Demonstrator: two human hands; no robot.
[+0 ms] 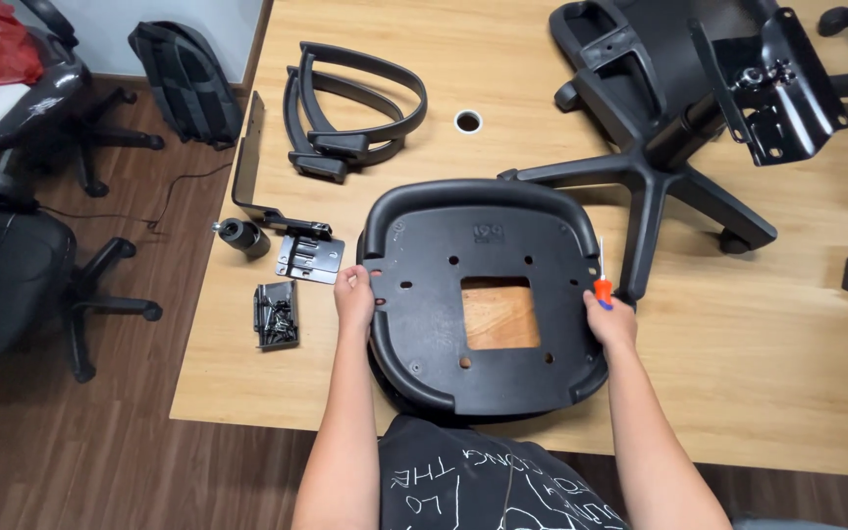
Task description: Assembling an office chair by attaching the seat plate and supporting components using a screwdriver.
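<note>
The black seat pan (483, 294) lay upside down on the wooden table (758, 373), so its screw holes faced up. The left hand (354, 297) gripped its left edge; the right hand (609, 316), at its right edge, pinched a screwdriver (601, 280).

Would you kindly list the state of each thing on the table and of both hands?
Seat pan: upside down, flat on table.
Left hand: gripping seat pan's left edge.
Right hand: on right edge, holding screwdriver.
Chair base: lying tipped over.
Armrests: unattached, stacked.
Screw bag: lying flat.
</note>
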